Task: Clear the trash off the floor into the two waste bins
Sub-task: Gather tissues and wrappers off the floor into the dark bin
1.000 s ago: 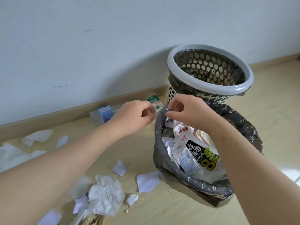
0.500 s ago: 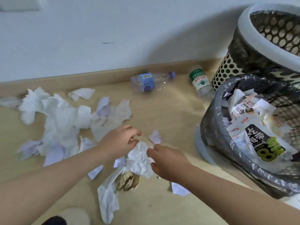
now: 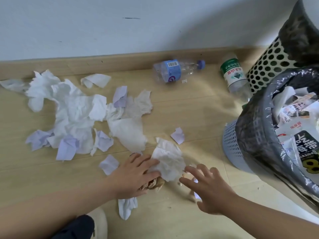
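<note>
left hand (image 3: 133,176): palm down on the floor trash, fingers nearly straight and laid flat, their tips on the crumpled white tissue (image 3: 170,161), the palm over the brown paper wad (image 3: 156,182); nothing is pinched or closed on
right hand (image 3: 208,188): wide open, fingers spread apart, holding nothing; whether it touches the wooden floor (image 3: 198,107) cannot be told
crumpled white tissue: between the two hands, under the left fingertips and just short of the right ones
brown paper wad: under the left palm, partly covered by the tissue
lilac paper scrap (image 3: 177,135): on the floor just beyond the tissue, ahead of both hands
tissue heap (image 3: 72,111): a spread of white tissues and lilac scraps ahead of the left hand and out to its left
blue-labelled bottle (image 3: 174,71): clear plastic, on its side by the skirting board (image 3: 86,63), well ahead of both hands
green-labelled bottle (image 3: 233,75): on the floor far ahead of the right hand, just beside the white perforated bin (image 3: 269,66)
grey-lined bin (image 3: 255,128): to the right of the right hand, near it, holding torn paper and a black snack wrapper (image 3: 309,152)
white perforated bin: beyond the grey-lined bin, farther from the hands, close against it
white tissue piece (image 3: 126,209): sticking out from under the left wrist, on the near side
</note>
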A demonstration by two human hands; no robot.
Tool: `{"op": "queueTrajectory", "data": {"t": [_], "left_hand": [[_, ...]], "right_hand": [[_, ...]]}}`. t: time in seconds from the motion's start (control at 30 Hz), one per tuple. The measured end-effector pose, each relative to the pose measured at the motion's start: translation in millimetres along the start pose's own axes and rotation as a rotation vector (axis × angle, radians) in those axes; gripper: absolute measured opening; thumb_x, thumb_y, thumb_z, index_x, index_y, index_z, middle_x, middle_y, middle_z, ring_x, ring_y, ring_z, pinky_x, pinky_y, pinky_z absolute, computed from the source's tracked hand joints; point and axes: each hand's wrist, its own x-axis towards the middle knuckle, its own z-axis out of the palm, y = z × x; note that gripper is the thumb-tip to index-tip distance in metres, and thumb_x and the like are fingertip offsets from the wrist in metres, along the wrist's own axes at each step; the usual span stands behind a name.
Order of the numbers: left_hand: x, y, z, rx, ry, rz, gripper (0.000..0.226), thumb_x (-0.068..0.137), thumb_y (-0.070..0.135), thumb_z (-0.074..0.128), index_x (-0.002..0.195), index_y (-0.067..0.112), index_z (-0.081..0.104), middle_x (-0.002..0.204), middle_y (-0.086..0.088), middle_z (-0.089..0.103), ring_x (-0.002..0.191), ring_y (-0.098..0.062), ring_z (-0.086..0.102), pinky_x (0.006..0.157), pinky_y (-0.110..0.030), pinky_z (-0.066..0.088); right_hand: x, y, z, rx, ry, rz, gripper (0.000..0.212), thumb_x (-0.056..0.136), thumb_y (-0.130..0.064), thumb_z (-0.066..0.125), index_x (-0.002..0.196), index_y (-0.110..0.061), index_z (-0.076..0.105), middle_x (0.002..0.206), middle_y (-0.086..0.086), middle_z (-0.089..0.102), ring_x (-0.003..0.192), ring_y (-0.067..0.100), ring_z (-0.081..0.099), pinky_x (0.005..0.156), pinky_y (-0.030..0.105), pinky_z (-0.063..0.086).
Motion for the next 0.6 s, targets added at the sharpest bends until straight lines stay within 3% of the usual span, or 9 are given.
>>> {"op": "queueTrajectory", "data": {"t": [0.1, 0.17, 0.27, 0.43, 0.53, 0.6], "left_hand": [[5, -5, 7, 0.021, 0.087, -0.041, 0.058, 0.062, 0.052, 0.069, 0.113, 0.035, 0.049, 0.128, 0.002, 0.043, 0.114, -0.021, 0.041, 0.099, -0.04, 0.036], [9, -9, 9, 0.06, 0.163, -0.061, 0.045, 0.069, 0.044, 0.056, 0.112, 0.033, 0.049, 0.126, 0.002, 0.046, 0.113, -0.021, 0.042, 0.096, -0.037, 0.029], [14, -16, 10, 0.089, 0.229, -0.13, 0.036, 0.073, 0.033, 0.043, 0.108, 0.03, 0.049, 0.121, 0.001, 0.054, 0.111, -0.021, 0.045, 0.093, -0.036, 0.031], [22, -24, 3, 0.058, 0.354, -0.208, 0.038, 0.072, 0.02, 0.04, 0.109, 0.028, 0.047, 0.122, 0.0, 0.042, 0.11, -0.022, 0.043, 0.087, -0.034, 0.035], [19, -26, -10, 0.031, 0.4, -0.26, 0.04, 0.074, 0.021, 0.056, 0.112, 0.028, 0.047, 0.124, -0.001, 0.042, 0.111, -0.022, 0.043, 0.085, -0.038, 0.048], [10, -26, -18, 0.007, 0.377, -0.316, 0.062, 0.06, 0.02, 0.077, 0.114, 0.027, 0.048, 0.125, -0.003, 0.042, 0.112, -0.022, 0.042, 0.082, -0.039, 0.05]], "right_hand": [[1, 2, -1, 0.041, 0.024, -0.004, 0.092, 0.022, -0.029, 0.081, 0.108, -0.038, 0.048, 0.121, 0.0, 0.045, 0.092, 0.025, 0.049, 0.046, 0.028, 0.048], [6, 6, 0, 0.071, 0.062, -0.014, 0.09, 0.028, -0.019, 0.083, 0.109, -0.037, 0.048, 0.124, 0.001, 0.045, 0.085, 0.021, 0.059, 0.046, 0.025, 0.05], [14, 11, -1, 0.161, 0.147, 0.012, 0.084, 0.037, -0.005, 0.084, 0.107, -0.035, 0.05, 0.129, 0.002, 0.044, 0.079, 0.018, 0.062, 0.05, 0.02, 0.053], [24, 10, -6, 0.32, 0.237, 0.099, 0.079, 0.052, 0.004, 0.082, 0.109, -0.034, 0.043, 0.125, 0.008, 0.055, 0.082, 0.024, 0.062, 0.057, 0.025, 0.051], [33, 7, -10, 0.457, 0.323, 0.164, 0.067, 0.078, 0.007, 0.059, 0.122, -0.038, 0.036, 0.119, 0.002, 0.047, 0.094, 0.022, 0.052, 0.071, 0.024, 0.04], [40, 3, -14, 0.542, 0.278, 0.227, 0.067, 0.085, 0.004, 0.045, 0.136, -0.039, 0.036, 0.101, -0.002, 0.043, 0.089, 0.017, 0.047, 0.073, 0.023, 0.04]]}}
